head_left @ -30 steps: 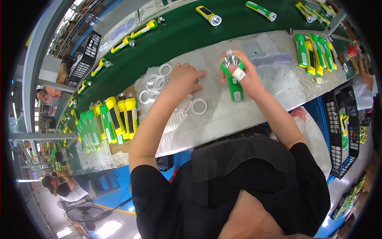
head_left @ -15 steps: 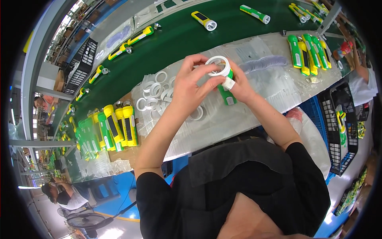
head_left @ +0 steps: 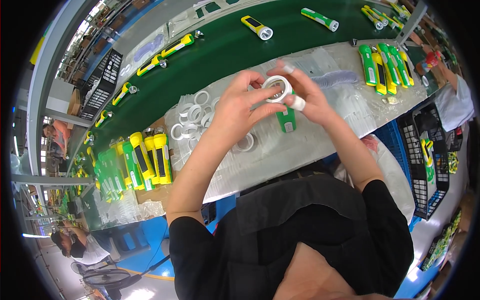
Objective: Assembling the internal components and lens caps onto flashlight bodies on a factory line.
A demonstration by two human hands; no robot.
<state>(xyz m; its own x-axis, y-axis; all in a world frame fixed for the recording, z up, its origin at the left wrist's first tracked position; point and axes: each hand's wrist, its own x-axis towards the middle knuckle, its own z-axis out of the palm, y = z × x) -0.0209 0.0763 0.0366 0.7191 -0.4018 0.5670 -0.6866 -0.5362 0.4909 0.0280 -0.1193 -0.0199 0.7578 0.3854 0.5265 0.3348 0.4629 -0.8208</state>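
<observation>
A green flashlight [head_left: 286, 121] is held head up over the bench, with a white ring [head_left: 285, 95] at its head. My left hand [head_left: 241, 104] grips that head from the left, its fingers at the ring and partly over the opening. On the right, my right hand [head_left: 311, 98] has its fingers spread apart, close beside the ring. White tape wraps its thumb and one finger; the fingertips are slightly blurred. Loose white rings [head_left: 196, 114] lie in a pile left of the flashlight, partly behind my left forearm.
Yellow and green flashlights [head_left: 147, 157] stand in a row at the left, with another group [head_left: 385, 67] at the right. More flashlights lie along the green conveyor belt [head_left: 220, 52]. Plastic film [head_left: 280, 160] covers the bench. A black crate [head_left: 425, 165] stands at the right.
My right hand has loosened from the flashlight; its fingers have lifted and spread away to the right. My left hand stays at the ringed head.
</observation>
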